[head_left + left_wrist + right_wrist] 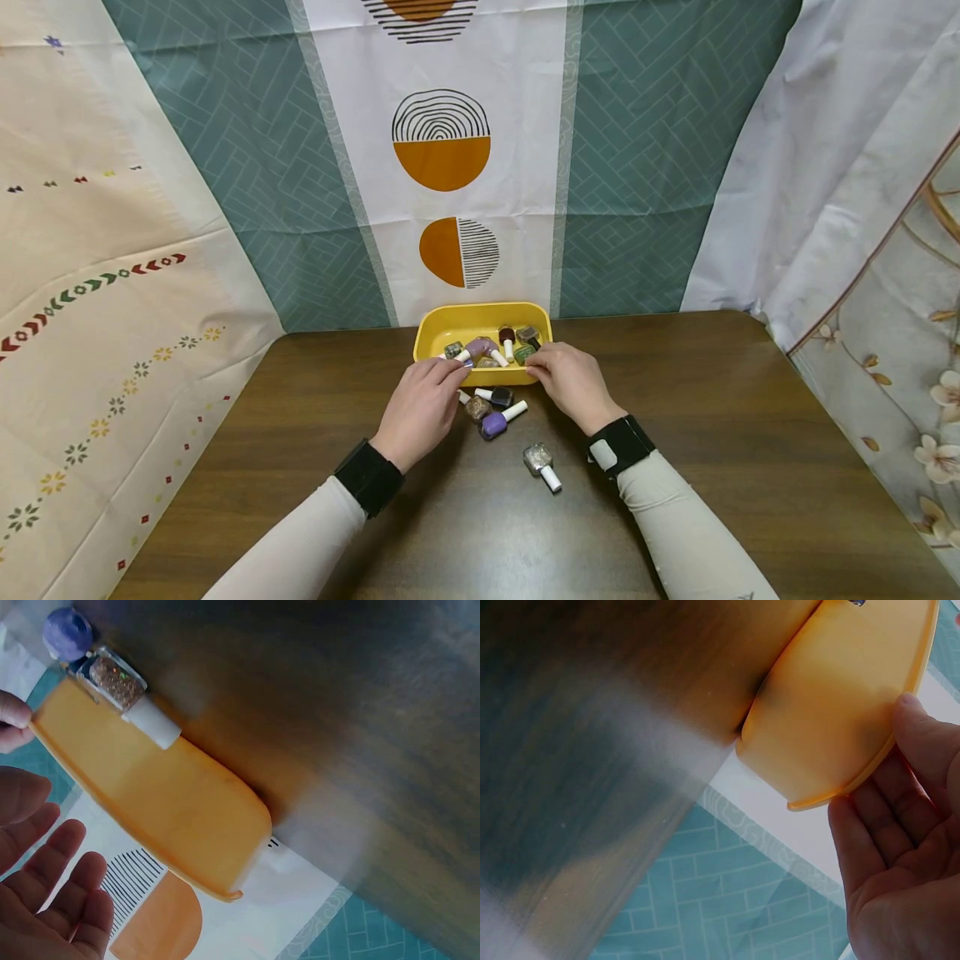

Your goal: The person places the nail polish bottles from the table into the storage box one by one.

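Hands apart over a yellow tray [498, 377], the right [573, 385] pinching its rim, the left's [422, 408] hold unclear, bottles [477, 347] inside, four more bottles [493, 425] on the surface [720, 433].

Several bottles [507, 335] lie in the tray [467, 320], others [494, 425] before it on the table [712, 417], a curtain [517, 167] hanging behind.

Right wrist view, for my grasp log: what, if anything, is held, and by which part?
The yellow bin, by its rim at the near right corner, in the right grip.
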The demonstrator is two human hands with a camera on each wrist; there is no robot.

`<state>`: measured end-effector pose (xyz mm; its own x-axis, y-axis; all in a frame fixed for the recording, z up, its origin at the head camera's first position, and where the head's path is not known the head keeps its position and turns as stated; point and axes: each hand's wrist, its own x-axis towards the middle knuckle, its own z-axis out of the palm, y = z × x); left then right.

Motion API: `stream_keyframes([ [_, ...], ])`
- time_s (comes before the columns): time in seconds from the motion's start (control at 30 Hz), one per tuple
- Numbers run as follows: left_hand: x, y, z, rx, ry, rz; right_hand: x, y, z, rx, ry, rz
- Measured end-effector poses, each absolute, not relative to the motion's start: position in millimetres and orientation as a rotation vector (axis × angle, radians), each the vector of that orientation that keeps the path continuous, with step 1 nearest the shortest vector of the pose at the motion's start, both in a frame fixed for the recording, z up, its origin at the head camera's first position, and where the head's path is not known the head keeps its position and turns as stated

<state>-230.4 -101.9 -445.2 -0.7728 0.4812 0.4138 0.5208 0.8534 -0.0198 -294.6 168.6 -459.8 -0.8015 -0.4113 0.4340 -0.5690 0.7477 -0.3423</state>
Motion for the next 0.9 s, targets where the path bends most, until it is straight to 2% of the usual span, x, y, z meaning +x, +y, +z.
stream_keyframes([
  [0.9, -221.8, -107.3, -466.3, -0.774, -2.726, -0.062, -294.8, 168.3, -460.2, 0.752, -2.618, 0.658],
])
